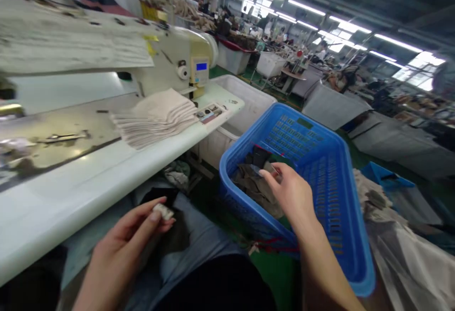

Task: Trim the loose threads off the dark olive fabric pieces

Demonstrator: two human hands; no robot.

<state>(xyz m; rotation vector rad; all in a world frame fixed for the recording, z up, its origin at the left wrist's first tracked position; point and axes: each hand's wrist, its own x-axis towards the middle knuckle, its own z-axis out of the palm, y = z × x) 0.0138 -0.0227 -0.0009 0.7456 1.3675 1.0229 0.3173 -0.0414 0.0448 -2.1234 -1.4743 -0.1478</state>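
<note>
Taking twelve as straight ahead of the seated worker: the left hand (128, 235), at ten o'clock, pinches a small pale piece (164, 211). The right hand (294, 191), at one o'clock, has its fingers curled over dark cloth (254, 185) in the blue basket (329, 183); any grip, I cannot tell. Pale cloth (159, 114) lies fanned on the desk (71, 197), eleven o'clock. Judged unfinished: small piece not set down, basket cloth not sorted.
</note>
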